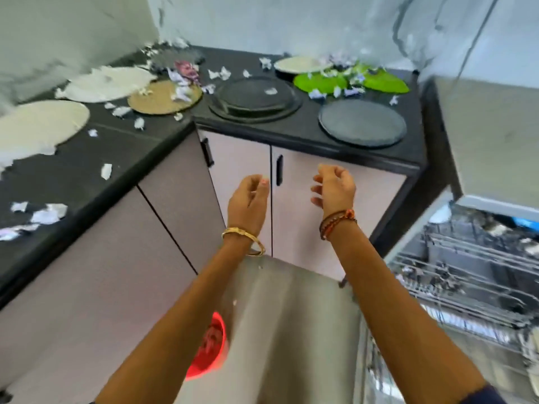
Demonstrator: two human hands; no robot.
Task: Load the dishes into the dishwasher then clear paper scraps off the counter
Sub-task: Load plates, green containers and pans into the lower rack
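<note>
Both hands hang empty with fingers loosely curled, the right hand [335, 188] below the bench's front edge, nearest the dark plate [362, 123] at its right corner.

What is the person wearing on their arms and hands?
The left hand has a shiny gold bangle on its wrist. The right hand has red and brown thread bracelets on its wrist. The forearms are bare; a bit of dark blue sleeve shows on the right arm.
</note>
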